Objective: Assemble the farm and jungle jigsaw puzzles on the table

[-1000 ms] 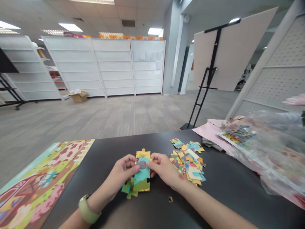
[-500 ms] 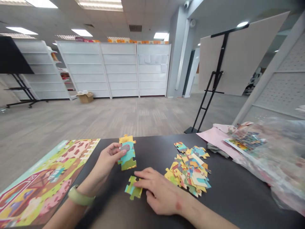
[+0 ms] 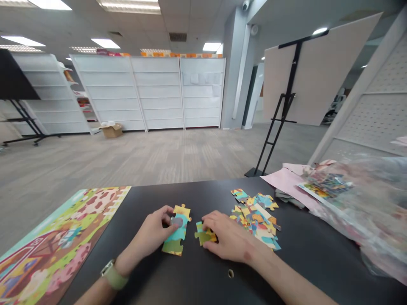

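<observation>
Puzzle pieces (image 3: 259,218) are what I watch from my end, laid out on a dark table (image 3: 190,281) with a big farm picture (image 3: 79,237) along its left side. By my reckoning the work is at an early stage: most of what I can see sits loose in a heap (image 3: 252,212) right of centre, overlapping and unsorted. What looks done is one strip (image 3: 180,231) near the middle, yellow at its far end, teal between and green at the near end; I can't make out its seams well enough to count pieces. Smaller again is a green and yellow bit (image 3: 200,237) just right of it, apart from the strip, so that join looks left to make, as does everything in the heap. As for my hands, the left (image 3: 157,228) pinches the strip by its left side, thumb over the face; I can't tell whether it is lifted. My right (image 3: 227,237) arches over the bit, thumb and fingertips apart around it, and I can't tell whether they grip or merely touch.
</observation>
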`<state>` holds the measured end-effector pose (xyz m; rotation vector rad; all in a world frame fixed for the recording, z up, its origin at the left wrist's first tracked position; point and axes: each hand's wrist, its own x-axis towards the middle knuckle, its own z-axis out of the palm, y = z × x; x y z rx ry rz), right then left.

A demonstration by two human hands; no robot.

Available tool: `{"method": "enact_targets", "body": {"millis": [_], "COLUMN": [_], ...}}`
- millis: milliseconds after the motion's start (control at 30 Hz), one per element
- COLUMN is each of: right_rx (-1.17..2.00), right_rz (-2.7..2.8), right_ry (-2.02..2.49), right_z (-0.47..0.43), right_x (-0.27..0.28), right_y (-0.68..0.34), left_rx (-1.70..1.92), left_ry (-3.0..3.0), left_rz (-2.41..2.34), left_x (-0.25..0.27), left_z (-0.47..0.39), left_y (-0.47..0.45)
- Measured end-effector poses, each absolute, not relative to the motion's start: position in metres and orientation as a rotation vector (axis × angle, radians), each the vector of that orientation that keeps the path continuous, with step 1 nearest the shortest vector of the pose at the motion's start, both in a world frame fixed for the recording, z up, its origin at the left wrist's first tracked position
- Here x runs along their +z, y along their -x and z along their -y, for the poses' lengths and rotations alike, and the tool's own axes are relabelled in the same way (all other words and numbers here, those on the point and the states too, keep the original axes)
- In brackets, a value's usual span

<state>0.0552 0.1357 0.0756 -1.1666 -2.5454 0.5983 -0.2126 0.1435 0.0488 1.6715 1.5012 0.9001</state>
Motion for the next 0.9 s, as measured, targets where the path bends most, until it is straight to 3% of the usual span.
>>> {"method": "enact_targets", "body": {"millis": [133, 267, 367, 900], "right_rx": [0.617, 0.627, 0.658, 0.761], "right_rz": [2.53, 2.507, 2.465, 2.479], "right_ry": [1.13, 1.085, 1.072, 1.03], "right_z": [-0.137, -0.138, -0.137, -0.135], "right_x": [0.074, 0.072, 0.069, 0.067], "right_y": [-0.053, -0.054, -0.053, -0.046], "left_rx": [0.815, 0.557, 0.384, 0.494], "left_ry": [-2.115, -2.325, -2.312, -2.341], "left_rz": [-1.731, -1.247, -1.137, -1.212], "left_x": [0.05, 0.061, 0.067, 0.07], "left_z": [-0.142, -0.142, -0.14, -0.123], "left_y": [0.221, 0.231, 0.231, 0.202]}}
